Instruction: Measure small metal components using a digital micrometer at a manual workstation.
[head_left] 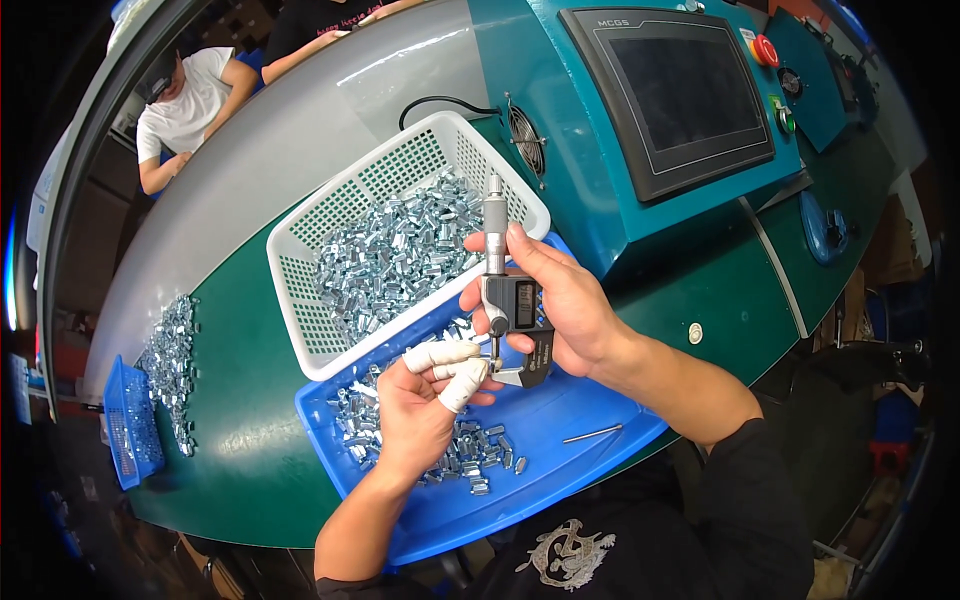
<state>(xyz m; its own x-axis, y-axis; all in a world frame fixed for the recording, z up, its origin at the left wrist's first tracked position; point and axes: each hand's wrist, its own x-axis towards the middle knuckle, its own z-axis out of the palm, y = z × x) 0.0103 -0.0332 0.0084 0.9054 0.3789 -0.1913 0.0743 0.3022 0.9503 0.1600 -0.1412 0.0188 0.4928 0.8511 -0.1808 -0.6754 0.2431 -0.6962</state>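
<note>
My right hand (560, 300) is wrapped round a digital micrometer (522, 318), its barrel pointing away from me and its small display facing up. White finger cots cover fingertips of my left hand (428, 395), which pinches a small metal part (492, 362) between the micrometer's jaws. The fingers hide most of that part. Below both hands lies a blue tray (560, 490) with many loose shiny metal pieces (470, 450) and a thin metal rod (592, 434). Just beyond stands a white plastic basket (290, 290) heaped with similar metal pieces (400, 240).
A teal machine (600, 200) with a dark screen (685, 85), a red emergency button (765, 50) and a green switch (785, 118) stands at the back right. On the green table's left are a metal-piece pile (172, 370) and blue basket (130, 425). Another person (190, 105) sits beyond the grey panel.
</note>
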